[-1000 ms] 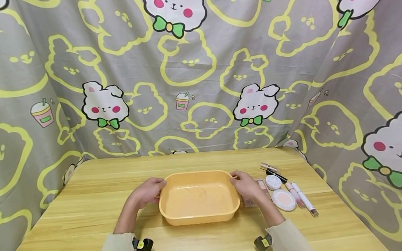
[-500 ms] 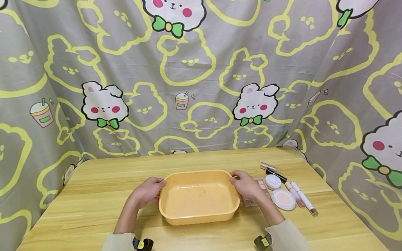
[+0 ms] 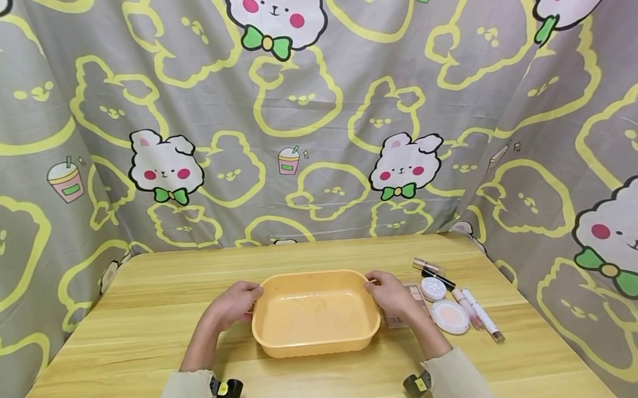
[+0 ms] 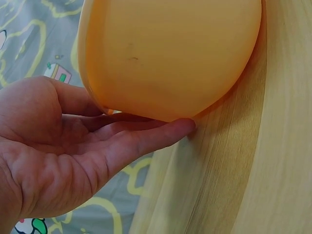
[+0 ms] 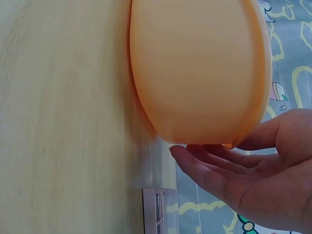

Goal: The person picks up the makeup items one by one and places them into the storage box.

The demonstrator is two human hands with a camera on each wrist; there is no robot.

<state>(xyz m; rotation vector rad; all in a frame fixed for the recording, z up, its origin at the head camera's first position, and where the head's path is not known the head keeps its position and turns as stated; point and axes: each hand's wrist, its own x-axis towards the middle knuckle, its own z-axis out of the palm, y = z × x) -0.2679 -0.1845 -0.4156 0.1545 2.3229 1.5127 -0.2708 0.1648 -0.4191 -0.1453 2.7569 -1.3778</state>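
An orange-yellow plastic basin [image 3: 317, 316], rectangular with rounded corners and nothing in it, sits in the middle of the wooden table. My left hand [image 3: 239, 303] grips its left end, thumb at the rim and fingers against the outer wall. On the opposite end my right hand [image 3: 390, 294] holds the rim the same way. The left wrist view shows the basin's outer wall [image 4: 170, 53] with the left fingers [image 4: 146, 139] along it. From the right wrist, the right fingers [image 5: 204, 170] lie at the basin's end, near the edge of a palette [image 5: 153, 209].
Right of the basin lie makeup items: an eyeshadow palette [image 3: 413, 299] partly behind my right arm, a round white case [image 3: 434, 288], a powder compact [image 3: 450, 316], a black tube [image 3: 442, 279] and several slim tubes [image 3: 483, 315]. A patterned curtain [image 3: 308, 193] hangs behind the table [image 3: 142, 328].
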